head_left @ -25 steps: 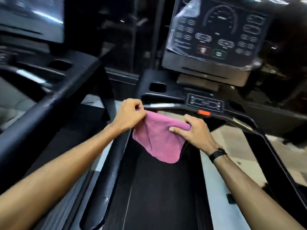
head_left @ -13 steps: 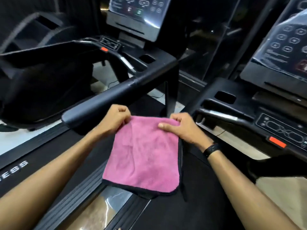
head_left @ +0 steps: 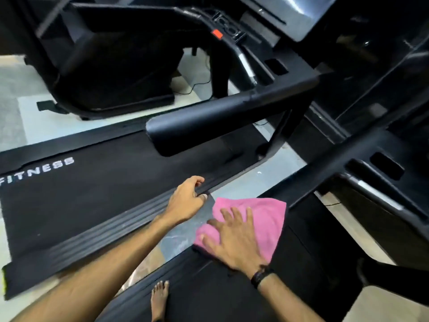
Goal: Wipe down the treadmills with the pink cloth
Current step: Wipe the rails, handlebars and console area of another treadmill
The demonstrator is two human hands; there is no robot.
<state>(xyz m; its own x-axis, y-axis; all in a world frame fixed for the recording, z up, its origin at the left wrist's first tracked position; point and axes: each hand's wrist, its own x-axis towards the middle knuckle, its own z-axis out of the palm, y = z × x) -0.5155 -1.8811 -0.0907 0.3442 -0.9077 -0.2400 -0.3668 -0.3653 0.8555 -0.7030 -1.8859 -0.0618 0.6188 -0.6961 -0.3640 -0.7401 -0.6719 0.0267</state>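
Note:
The pink cloth (head_left: 269, 219) lies spread low down on the left edge of the near treadmill's deck (head_left: 308, 252), with its left part over the floor strip. My right hand (head_left: 234, 240) presses flat on the cloth, fingers straight and spread. My left hand (head_left: 188, 201) has loosely curled fingers and holds nothing; it rests at the ribbed side rail (head_left: 111, 228) of the left treadmill. That treadmill's black belt (head_left: 92, 182) carries the word FITNESS.
A thick black handrail (head_left: 220, 117) juts out above my hands. A pale floor strip (head_left: 178, 233) runs between the two treadmills. My bare foot (head_left: 159, 300) stands on the near deck. The consoles and uprights rise at the top and right.
Both hands held the cloth up by its top corners; now it is down on the deck edge under my flat right hand. My left hand has let go. The view tilted down and left.

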